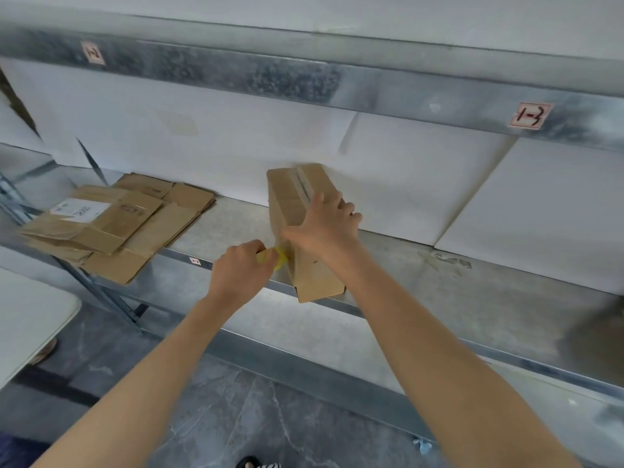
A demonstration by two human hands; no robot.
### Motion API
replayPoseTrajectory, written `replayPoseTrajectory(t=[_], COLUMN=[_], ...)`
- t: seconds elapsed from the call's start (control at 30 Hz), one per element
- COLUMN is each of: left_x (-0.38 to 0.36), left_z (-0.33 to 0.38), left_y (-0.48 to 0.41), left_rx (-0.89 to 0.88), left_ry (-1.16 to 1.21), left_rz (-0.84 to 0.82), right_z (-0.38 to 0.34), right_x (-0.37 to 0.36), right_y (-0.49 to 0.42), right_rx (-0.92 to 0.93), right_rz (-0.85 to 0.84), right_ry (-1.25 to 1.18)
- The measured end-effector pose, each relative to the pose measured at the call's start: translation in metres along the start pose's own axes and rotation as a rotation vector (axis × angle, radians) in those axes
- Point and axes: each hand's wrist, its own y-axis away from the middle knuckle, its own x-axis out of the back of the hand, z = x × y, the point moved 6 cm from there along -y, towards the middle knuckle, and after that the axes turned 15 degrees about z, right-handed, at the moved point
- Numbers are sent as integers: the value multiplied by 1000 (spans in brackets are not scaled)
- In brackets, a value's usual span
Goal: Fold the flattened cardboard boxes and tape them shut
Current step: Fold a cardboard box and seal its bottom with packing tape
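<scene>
— So, where's my work sitting?
— On the long metal shelf (439, 275) in front of you, backed by white panels. The pile of flattened boxes (135, 224) lies at its left end, one with a white label facing up.
— And the one I'm on?
— The folded box (293, 197) stands mid-shelf, well apart from that pile, its near end poking over the shelf's front edge. A tape strip (304, 184) runs along the top seam.
— My hands?
— Your right hand (324, 228) lies flat on the box top, fingers spread and straight, pressing down. Your left hand (241, 265) is curled tight round a small yellow tool (275, 258), held against the box's near left side. Whether it's a cutter or a dispenser, I can't tell.
</scene>
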Motion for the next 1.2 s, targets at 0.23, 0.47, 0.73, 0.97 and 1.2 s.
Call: replayPoseTrajectory(t=[0.23, 0.47, 0.73, 0.97, 1.2], left_x=[-3, -21, -39, -42, -46], left_z=[25, 66, 59, 34, 46], left_y=[38, 62, 70, 64, 63], left_rx=[76, 97, 172, 178, 132], left_ry=[353, 582, 614, 403, 628], left_rz=[-288, -413, -439, -362, -321], right_z=[19, 35, 40, 37, 42], right_x=[15, 17, -15, -14, -6], right_y=[-14, -30, -18, -16, -10], right_rx=[266, 316, 337, 360, 305], right_rz=[-363, -521, -206, -183, -142], right_ry=[-56, -23, -49, -56, -188])
